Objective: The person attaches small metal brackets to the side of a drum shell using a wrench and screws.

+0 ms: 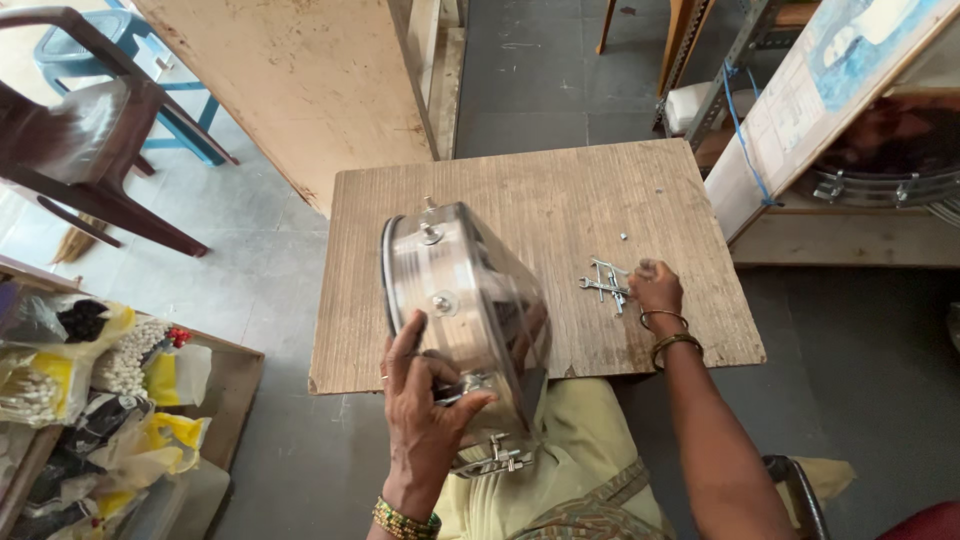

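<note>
Two hands | left hand [425, 410] grip clamped on steel drum shell [470, 310] | right hand [655, 285] fingers together on metal lugs [606, 283]

the left hand [425, 420] wears a band of green and gold beaded bangles at the wrist and a thin ring on a finger. the right hand [655, 287] wears two slim gold bangles. pale yellow-green cloth with a patterned border covers the lap.
</note>
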